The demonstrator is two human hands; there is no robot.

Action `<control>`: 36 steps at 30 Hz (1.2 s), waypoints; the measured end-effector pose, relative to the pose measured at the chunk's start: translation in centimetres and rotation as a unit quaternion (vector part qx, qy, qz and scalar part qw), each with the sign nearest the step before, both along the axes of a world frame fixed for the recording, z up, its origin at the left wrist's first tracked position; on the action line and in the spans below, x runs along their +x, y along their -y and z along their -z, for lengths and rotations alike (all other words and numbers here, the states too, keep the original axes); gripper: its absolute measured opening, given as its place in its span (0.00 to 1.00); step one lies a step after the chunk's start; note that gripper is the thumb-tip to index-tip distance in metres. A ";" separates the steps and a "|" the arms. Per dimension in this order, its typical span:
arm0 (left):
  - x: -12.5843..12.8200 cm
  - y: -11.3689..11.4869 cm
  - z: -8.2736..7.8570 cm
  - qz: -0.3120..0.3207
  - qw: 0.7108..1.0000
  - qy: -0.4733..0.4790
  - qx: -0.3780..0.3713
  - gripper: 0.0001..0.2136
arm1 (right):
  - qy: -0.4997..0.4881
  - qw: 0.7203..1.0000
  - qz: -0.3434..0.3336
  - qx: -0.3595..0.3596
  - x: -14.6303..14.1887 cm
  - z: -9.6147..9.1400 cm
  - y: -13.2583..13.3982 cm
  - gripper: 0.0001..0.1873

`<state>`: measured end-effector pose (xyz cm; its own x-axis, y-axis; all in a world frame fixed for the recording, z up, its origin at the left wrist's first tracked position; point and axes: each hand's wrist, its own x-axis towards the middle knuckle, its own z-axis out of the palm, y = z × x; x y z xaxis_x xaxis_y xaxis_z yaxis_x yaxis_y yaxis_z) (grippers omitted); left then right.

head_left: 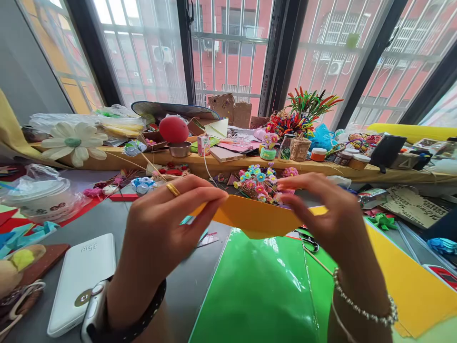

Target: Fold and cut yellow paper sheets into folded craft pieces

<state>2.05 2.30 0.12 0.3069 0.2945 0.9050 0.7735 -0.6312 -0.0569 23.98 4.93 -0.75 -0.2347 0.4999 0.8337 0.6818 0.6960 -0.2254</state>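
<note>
A strip of orange-yellow paper is held up in front of me, its lower edge angled as if folded or cut. My left hand pinches its upper left edge between thumb and fingers. Beside the paper's right end is my right hand, thumb and forefinger apart with a gap between them. Below lies a glossy green sheet in what looks like clear plastic. Scissors are partly hidden behind the paper and my right hand. More yellow paper lies at the right.
A white power bank and a lidded cup are at the left. Small crocheted-looking flowers stand behind the paper. On the cluttered ledge are a red ball, jars, a black stand and pipe cleaners.
</note>
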 end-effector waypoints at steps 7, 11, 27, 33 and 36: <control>0.9 0.3 -0.1 0.038 0.997 -0.010 -0.065 0.06 | 0.056 0.995 -0.071 0.030 -4.3 0.5 1.3 0.07; 1.0 0.0 0.1 0.028 0.996 -0.044 -0.073 0.05 | 0.087 0.994 -0.057 0.044 -3.8 0.5 1.1 0.07; -2.2 0.5 0.0 -0.117 0.990 -0.006 0.077 0.02 | 0.122 0.990 0.071 -0.002 0.6 0.6 -1.2 0.09; -3.4 0.1 0.1 -0.145 0.987 -0.009 0.071 0.03 | 0.128 0.974 0.175 -0.064 2.2 1.5 -3.4 0.09; -3.8 -0.2 0.1 -0.136 0.987 -0.021 0.081 0.03 | 0.066 0.978 0.193 -0.049 2.3 1.4 -3.4 0.09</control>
